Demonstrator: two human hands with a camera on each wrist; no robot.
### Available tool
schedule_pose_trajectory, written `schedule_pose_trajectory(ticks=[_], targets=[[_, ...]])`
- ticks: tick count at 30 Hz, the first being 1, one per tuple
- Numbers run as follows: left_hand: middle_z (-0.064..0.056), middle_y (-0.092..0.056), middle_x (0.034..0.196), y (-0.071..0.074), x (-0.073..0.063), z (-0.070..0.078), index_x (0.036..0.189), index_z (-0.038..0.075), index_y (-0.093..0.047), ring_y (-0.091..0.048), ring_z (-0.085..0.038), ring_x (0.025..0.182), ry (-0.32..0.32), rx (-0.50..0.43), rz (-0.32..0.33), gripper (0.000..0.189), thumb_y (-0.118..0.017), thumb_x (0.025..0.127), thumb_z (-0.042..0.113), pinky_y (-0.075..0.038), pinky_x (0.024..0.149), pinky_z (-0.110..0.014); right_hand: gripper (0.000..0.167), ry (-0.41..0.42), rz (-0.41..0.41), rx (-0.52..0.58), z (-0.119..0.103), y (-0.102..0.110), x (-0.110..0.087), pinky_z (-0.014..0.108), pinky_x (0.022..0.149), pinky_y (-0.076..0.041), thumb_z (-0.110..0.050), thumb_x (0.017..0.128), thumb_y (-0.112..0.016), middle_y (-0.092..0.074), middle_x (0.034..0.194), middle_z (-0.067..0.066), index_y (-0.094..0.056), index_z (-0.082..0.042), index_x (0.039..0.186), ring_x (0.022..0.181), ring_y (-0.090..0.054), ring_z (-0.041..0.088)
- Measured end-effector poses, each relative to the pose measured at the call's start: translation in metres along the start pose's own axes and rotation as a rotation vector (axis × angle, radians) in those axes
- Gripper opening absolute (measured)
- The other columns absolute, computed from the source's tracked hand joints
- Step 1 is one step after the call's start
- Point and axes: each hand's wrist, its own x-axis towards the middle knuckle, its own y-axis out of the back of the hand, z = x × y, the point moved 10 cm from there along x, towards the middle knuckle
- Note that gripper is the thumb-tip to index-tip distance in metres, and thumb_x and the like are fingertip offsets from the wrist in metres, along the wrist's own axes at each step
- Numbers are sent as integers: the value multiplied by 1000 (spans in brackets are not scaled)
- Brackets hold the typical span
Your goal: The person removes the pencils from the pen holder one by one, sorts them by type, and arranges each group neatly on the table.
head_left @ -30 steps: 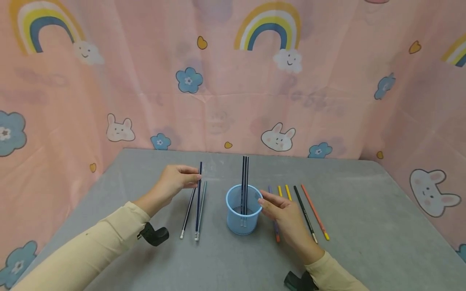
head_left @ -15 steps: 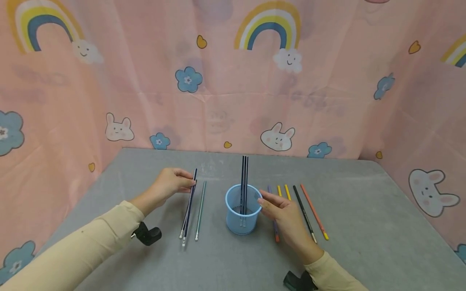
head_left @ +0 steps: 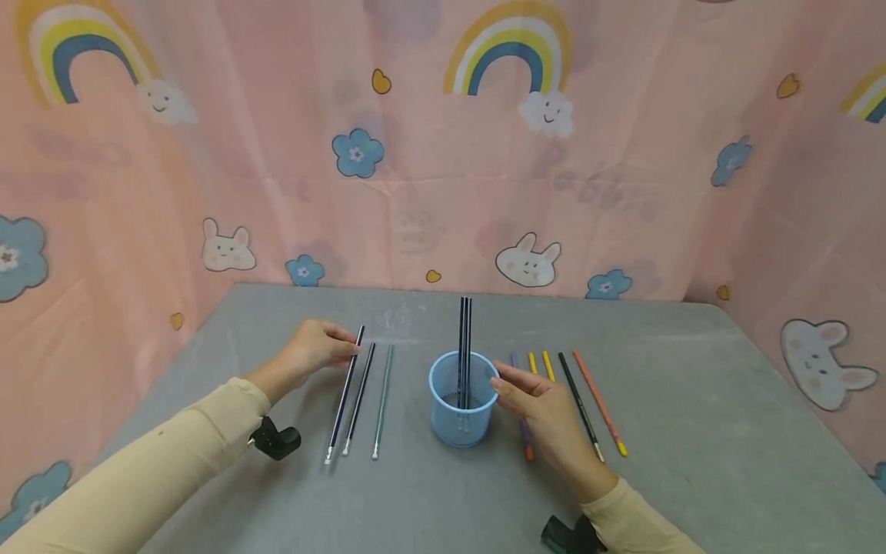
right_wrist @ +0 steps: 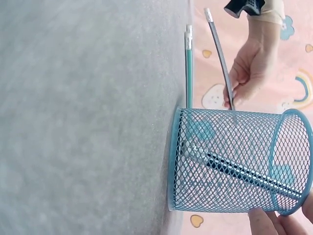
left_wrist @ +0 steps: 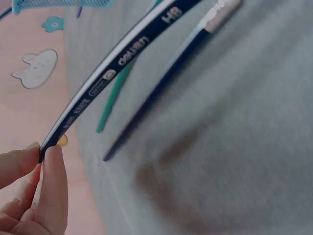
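My left hand (head_left: pixel 304 355) pinches a dark blue pencil (head_left: pixel 344 396) near its far end, between thumb and fingers. White lettering, including "HB", runs along this pencil in the left wrist view. It slants off the table, its eraser end toward me. Beside it lie another dark blue pencil (head_left: pixel 358 400) and a teal pencil (head_left: pixel 384 404). My right hand (head_left: pixel 550 423) holds the rim of an upright light blue mesh pencil cup (head_left: pixel 460 432) by its right side. Dark pencils (head_left: pixel 465 331) lean inside the cup, eraser ends down.
Right of the cup lie a purple pencil (head_left: pixel 527 446), two yellow pencils (head_left: pixel 548 366) partly behind my right hand, a black pencil (head_left: pixel 581 408) and an orange pencil (head_left: pixel 601 404). The grey table (head_left: pixel 727 431) meets a pink patterned cloth (head_left: pixel 415 215) behind and at the sides.
My left hand has moved left with its pencil, across the other dark blue pencil to its left side. The right hand and the cup have stayed in place.
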Motion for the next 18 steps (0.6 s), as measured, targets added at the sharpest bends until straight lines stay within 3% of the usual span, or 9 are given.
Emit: schedule_pose_trajectory(ticks=[6, 18], targets=[[-20, -72, 106, 13, 8, -9, 111, -9, -69, -65, -8, 71, 10, 88, 67, 23, -66, 93, 5, -62, 70, -23, 40, 2, 0, -16, -1, -2, -1, 30, 91, -57, -17, 95, -69, -65, 133, 16, -64, -2, 131, 118, -66, 24], [-20, -71, 106, 13, 22, -23, 110, -6, -71, -64, -10, 70, 53, 143, 99, 22, -69, 93, 8, -60, 69, -23, 40, -18, 14, -13, 1, 0, -1, 29, 90, -58, -17, 94, -70, -65, 133, 16, -64, -3, 131, 114, -68, 19]])
